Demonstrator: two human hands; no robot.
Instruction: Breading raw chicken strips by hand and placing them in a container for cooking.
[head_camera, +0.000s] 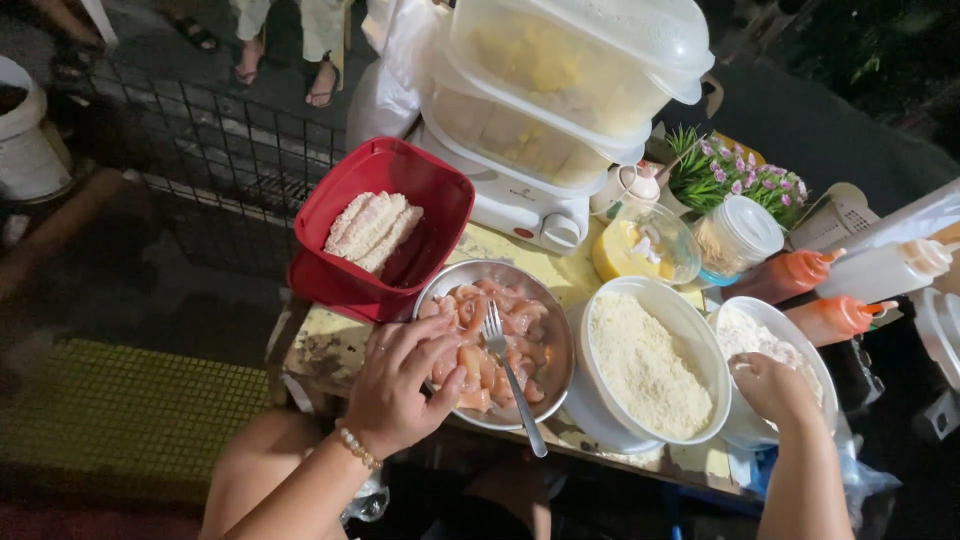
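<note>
Three bowls line the near edge of the table (330, 350), set side by side so each is within reach. Biggest item, a white tiered steamer (560, 90), sits at the far edge, out of the working zone. Red tub (385, 225) with breaded pieces sits at the left far corner, tilted toward the person. White bowl of crumbs (645, 365) stands mid-edge, touching the metal bowl (497, 340) of raw chicken pieces to its left. White bowl of flour (775, 345) is at the right end. Squeeze bottles (835, 318) lie behind it. Left hand (400, 385) rests fingers-down in the metal bowl, loosely curled on chicken pieces; whether it pinches one I cannot tell. Fork (512, 375) leans in that bowl, handle over the near rim. Right hand (775, 388) is cupped in the flour; its fingers are hidden, grip unclear.
</note>
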